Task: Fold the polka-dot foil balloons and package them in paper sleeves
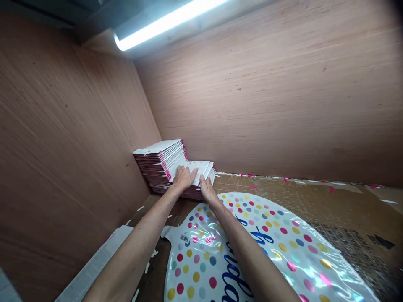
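Observation:
In the corner stands a tall stack of thin white packets with pink edges [157,161]. A lower stack of the same flat white packets [201,167] lies against its right side. My left hand [185,177] rests on top of the lower stack with its fingers spread. At that stack's front right edge is my right hand [207,188], its fingers extended and touching the side. Beneath my forearms lies a flat foil balloon [201,268] with coloured dots, blue script lettering and a small barcode. My right forearm covers part of the lettering.
Wooden panels rise on the left [78,126] and at the back [267,96]. A lit tube lamp [170,23] hangs overhead. Worn brown cardboard [270,186] with white and pink scraps covers the surface. A translucent pale strip [97,260] runs along the lower left.

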{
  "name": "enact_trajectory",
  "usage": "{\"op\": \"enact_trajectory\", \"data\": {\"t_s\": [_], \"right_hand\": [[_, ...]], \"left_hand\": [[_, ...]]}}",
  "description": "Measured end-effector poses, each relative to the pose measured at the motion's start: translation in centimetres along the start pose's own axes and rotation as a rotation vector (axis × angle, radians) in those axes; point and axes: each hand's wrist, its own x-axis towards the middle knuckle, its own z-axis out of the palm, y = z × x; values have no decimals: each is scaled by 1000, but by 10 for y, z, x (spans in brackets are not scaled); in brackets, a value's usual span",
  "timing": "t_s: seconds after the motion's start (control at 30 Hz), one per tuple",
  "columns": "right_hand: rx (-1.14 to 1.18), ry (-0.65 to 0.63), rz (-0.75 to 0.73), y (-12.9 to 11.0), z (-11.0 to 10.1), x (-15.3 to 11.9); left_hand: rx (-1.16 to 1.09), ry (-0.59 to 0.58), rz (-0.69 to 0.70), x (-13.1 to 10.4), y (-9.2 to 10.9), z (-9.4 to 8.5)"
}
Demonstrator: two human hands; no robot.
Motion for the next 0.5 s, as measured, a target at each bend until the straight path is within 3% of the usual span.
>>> {"op": "enact_trajectory", "data": {"t_s": [0.07,0.13,0.23,0.3,0.4,0.5], "right_hand": [[-22,-9,-12,-5,-17,-12],[-42,-17,-54,0,-44,-37],[-117,-35,-128,14,-83,-92],[-262,-79,-183,15,-92,-129],[-537,-263,-249,-9,-66,-170],[-721,-391,-254,-46,-13,-193]], "left_hand": [[-24,51,35,-18,2,-17],[-82,85,70,-57,0,-28],[-236,22,146,-154,-6,-26],[-256,-46,146,-233,-4,-12],[-199,-44,5,-330,10,18],[-179,-36,13,-378,29,40]]}}
